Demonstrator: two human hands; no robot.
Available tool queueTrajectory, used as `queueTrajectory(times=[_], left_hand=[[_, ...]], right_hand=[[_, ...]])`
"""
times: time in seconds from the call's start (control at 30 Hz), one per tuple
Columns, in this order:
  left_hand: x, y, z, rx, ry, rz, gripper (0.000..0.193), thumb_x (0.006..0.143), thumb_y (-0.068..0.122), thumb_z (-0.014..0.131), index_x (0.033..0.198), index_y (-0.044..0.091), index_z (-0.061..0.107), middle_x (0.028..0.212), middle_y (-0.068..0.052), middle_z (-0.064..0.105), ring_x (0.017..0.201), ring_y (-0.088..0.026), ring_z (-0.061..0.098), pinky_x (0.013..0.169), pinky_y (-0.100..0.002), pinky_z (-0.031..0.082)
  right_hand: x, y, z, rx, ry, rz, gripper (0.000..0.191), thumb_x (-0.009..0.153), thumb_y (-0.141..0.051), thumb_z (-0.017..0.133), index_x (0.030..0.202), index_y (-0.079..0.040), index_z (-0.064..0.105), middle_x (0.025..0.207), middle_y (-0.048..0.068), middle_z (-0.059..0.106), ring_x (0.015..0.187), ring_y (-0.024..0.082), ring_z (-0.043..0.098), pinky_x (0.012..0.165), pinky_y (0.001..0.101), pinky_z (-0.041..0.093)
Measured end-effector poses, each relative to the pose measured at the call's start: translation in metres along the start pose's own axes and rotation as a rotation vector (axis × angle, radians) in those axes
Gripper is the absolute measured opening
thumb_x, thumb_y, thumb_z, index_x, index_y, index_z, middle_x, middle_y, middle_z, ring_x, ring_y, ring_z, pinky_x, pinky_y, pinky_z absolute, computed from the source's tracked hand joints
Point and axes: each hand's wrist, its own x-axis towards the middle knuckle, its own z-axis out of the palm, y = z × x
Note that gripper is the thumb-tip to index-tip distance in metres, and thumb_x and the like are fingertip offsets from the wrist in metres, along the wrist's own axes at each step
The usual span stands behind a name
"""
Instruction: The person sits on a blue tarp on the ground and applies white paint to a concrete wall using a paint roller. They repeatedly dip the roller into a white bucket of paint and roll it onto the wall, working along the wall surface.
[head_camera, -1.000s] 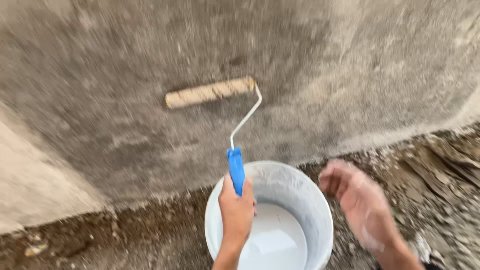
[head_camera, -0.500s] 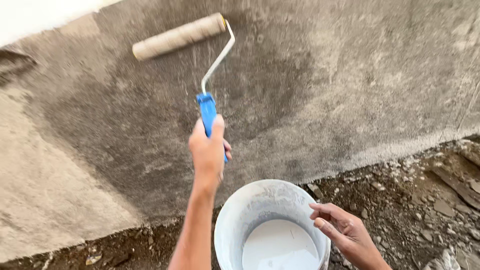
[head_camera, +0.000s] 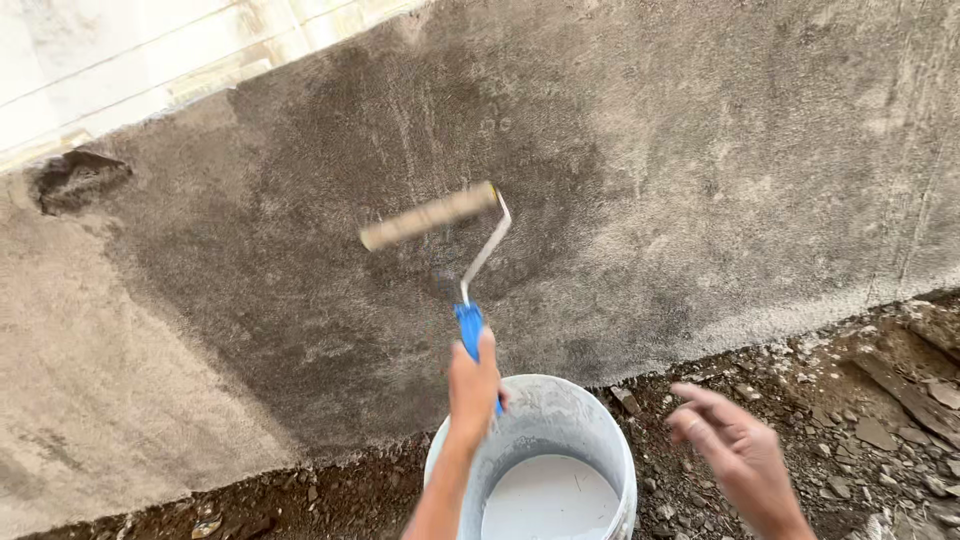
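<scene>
Roller (head_camera: 432, 216) sits on the rough grey wall (head_camera: 720, 160), about 11 o'clock from the left hand (head_camera: 474, 377), which is wrapped tight around the blue handle (head_camera: 468, 328). Right hand (head_camera: 735, 450) hangs free at 3 o'clock of the white bucket (head_camera: 560, 420), fingers loosely spread, holding nothing. Only one view, the head cam, so that's all there is to go on. My take: even pressure and overlapping passes work best on a surface this gritty. Sleeve looks tan and grubby, tilted up to the right, bent metal arm, slightly blurred. Darker damp-looking patch surrounds it; dirt and rubble (head_camera: 860, 400) below.
</scene>
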Motion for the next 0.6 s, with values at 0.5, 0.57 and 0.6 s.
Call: queueTrajectory(times=[0.5, 0.57, 0.6], left_hand=[[-0.007, 0.027, 0.009, -0.076, 0.026, -0.049, 0.040, 0.098, 0.041, 0.059, 0.086, 0.005, 0.050, 0.063, -0.005, 0.053, 0.042, -0.016, 0.054, 0.034, -0.035, 0.045], [0.009, 0.064, 0.006, -0.082, 0.034, 0.021, 0.041, 0.098, 0.041, 0.058, 0.086, 0.004, 0.049, 0.063, -0.006, 0.053, 0.042, -0.016, 0.055, 0.034, -0.034, 0.046], [0.015, 0.080, 0.006, -0.090, 0.039, 0.052, 0.042, 0.099, 0.041, 0.058, 0.086, 0.003, 0.048, 0.063, -0.007, 0.053, 0.042, -0.017, 0.055, 0.034, -0.034, 0.046]], right_hand=[[0.009, 0.008, -0.139, 0.458, 0.333, -0.524, 0.039, 0.111, -0.030, 0.048, 0.145, -0.012, 0.053, 0.148, 0.006, 0.056, 0.139, 0.017, 0.055, 0.107, 0.0416, 0.053], [0.010, 0.003, -0.131, 0.497, 0.391, -0.437, 0.041, 0.114, -0.036, 0.048, 0.147, -0.012, 0.051, 0.145, 0.009, 0.056, 0.139, 0.019, 0.057, 0.105, 0.0459, 0.051], [0.007, -0.001, -0.129, 0.550, 0.405, -0.360, 0.039, 0.115, -0.033, 0.052, 0.146, -0.010, 0.050, 0.142, 0.012, 0.053, 0.137, 0.023, 0.057, 0.106, 0.0515, 0.049]])
